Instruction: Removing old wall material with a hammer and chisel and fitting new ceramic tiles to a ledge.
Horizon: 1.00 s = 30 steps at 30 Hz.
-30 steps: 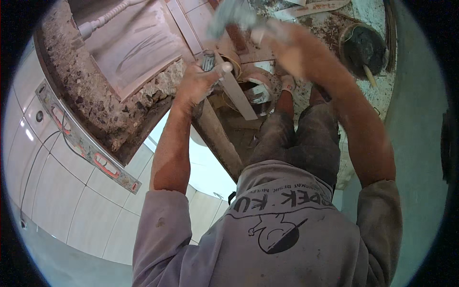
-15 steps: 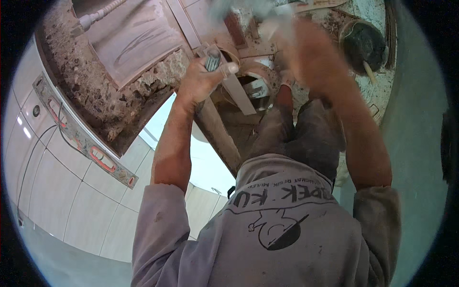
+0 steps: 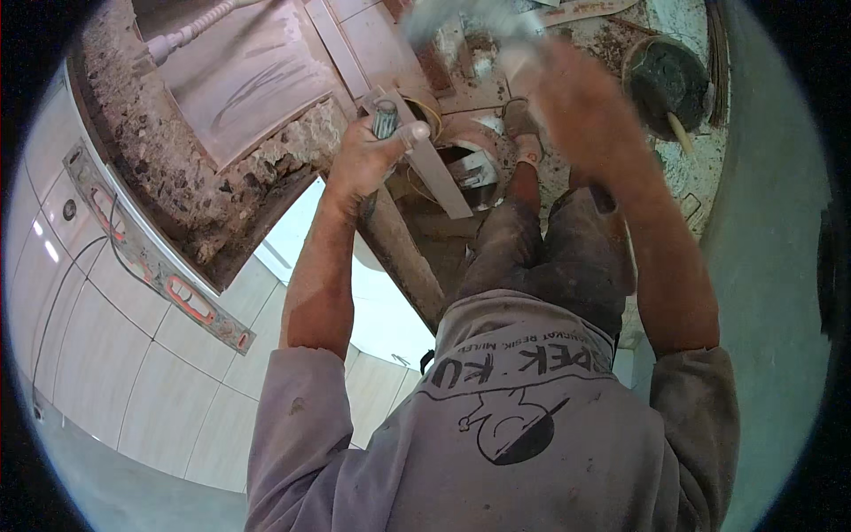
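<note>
My left hand (image 3: 368, 158) is closed round a ribbed grey metal chisel (image 3: 385, 120); its round end shows above the fist, and its tip is hidden. The thumb lies over a pale, narrow strip (image 3: 441, 177) that slants beside the fist. Broken concrete (image 3: 292, 142) borders the hand on the left. Farther right and higher, my right hand (image 3: 581, 102) grips a hammer (image 3: 461, 19), whose grey head is smeared by motion. The hammer is apart from the chisel.
A black bucket (image 3: 669, 80) with a pale handle sticking out stands at the far right. A round bucket (image 3: 483, 133) sits near my feet. A spirit level (image 3: 160, 257) leans along the tiled wall (image 3: 115, 355) at left. A corrugated hose (image 3: 195, 31) runs at upper left.
The hammer and my right hand have shifted slightly, still blurred. My left hand keeps its hold on the chisel, moving only a little.
</note>
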{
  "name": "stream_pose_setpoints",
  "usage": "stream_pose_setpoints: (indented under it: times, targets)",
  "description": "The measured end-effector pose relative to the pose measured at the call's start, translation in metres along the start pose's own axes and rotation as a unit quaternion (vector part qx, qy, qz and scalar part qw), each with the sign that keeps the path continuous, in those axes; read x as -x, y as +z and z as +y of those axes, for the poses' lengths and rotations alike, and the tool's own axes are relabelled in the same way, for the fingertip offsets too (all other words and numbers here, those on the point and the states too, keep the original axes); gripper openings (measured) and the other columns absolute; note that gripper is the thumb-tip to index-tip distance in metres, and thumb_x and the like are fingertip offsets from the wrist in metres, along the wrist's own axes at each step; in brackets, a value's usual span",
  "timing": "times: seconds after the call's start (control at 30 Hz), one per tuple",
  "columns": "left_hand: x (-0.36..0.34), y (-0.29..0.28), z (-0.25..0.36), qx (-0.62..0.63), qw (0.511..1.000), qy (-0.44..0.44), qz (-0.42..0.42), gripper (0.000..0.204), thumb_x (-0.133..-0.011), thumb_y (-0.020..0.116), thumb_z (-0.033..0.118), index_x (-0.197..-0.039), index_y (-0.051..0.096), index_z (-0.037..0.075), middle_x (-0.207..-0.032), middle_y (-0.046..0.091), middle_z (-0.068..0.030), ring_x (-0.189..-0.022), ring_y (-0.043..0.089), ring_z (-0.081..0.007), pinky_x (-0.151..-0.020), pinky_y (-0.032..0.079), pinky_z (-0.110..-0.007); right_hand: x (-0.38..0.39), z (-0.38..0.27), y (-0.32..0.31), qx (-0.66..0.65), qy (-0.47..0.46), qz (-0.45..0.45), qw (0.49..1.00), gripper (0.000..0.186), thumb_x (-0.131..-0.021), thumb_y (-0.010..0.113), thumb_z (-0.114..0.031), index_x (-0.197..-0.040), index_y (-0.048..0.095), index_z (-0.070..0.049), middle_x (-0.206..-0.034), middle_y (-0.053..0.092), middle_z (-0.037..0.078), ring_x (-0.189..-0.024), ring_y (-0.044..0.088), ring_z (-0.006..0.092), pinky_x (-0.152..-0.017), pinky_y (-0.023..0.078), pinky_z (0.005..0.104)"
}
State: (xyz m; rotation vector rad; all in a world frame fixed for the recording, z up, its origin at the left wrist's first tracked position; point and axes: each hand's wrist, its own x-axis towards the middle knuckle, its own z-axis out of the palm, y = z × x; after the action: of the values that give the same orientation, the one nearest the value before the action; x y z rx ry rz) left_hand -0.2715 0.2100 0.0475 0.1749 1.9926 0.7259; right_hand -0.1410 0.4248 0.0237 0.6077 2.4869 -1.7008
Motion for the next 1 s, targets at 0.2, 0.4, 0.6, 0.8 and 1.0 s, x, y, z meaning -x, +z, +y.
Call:
stream_pose_setpoints:
  times: [0.2,0.4,0.6,0.8,1.0]
  targets:
    - [-0.007,-0.006,-0.001,-0.046,0.998,-0.042,0.012,0.038,-0.076,0.074,0.042,-0.084,0.065,0.006,-0.07,0.057,0.0004,-0.063,0.052,-0.0105,-0.059,0.042,-0.026,-0.001,-0.005,0.014,-0.005,0.022,-0.103,0.994,0.027,-0.094,0.047,-0.028,-0.103,0.054,-0.004,-0.087,0.056,0.02,-0.08,0.057,0.0336,-0.072,0.046,0.0421]
    - [-0.004,-0.001,-0.009,-0.07,0.997,-0.04,0.016,0.045,-0.072,0.074,0.048,-0.079,0.064,0.005,-0.069,0.057,-0.0003,-0.063,0.051,-0.012,-0.059,0.042,-0.029,-0.023,0.015,0.017,0.146,-0.18,0.153,0.961,0.024,-0.084,0.056,-0.016,-0.105,0.055,-0.003,-0.091,0.057,0.019,-0.082,0.059,0.0337,-0.071,0.048,0.0425]
    - [-0.002,0.002,-0.012,-0.049,0.998,-0.002,0.034,0.041,-0.073,0.074,0.044,-0.077,0.064,0.005,-0.067,0.056,-0.0004,-0.061,0.05,-0.0128,-0.058,0.041,-0.029,-0.016,-0.012,0.001,-0.076,0.152,-0.159,0.973,0.019,-0.081,0.055,-0.005,-0.1,0.057,-0.003,-0.077,0.057,0.016,-0.073,0.059,0.031,-0.067,0.049,0.0386]
    - [0.003,0.002,-0.006,-0.063,0.997,-0.042,-0.017,0.039,-0.074,0.075,0.041,-0.071,0.063,0.004,-0.064,0.054,0.0005,-0.06,0.049,-0.0113,-0.057,0.041,-0.03,-0.017,-0.002,0.005,0.071,-0.049,-0.058,0.995,0.024,-0.088,0.055,-0.017,-0.101,0.055,0.002,-0.079,0.057,0.018,-0.078,0.06,0.031,-0.074,0.047,0.0402]
    - [0.008,0.008,-0.014,-0.11,0.993,0.015,0.046,0.037,-0.075,0.076,0.038,-0.072,0.062,0.004,-0.061,0.051,0.0045,-0.058,0.045,-0.0078,-0.054,0.038,-0.028,-0.002,0.022,0.015,0.133,-0.217,0.037,0.966,0.025,-0.092,0.051,-0.021,-0.104,0.052,0.002,-0.093,0.058,0.024,-0.091,0.058,0.0378,-0.079,0.046,0.042]
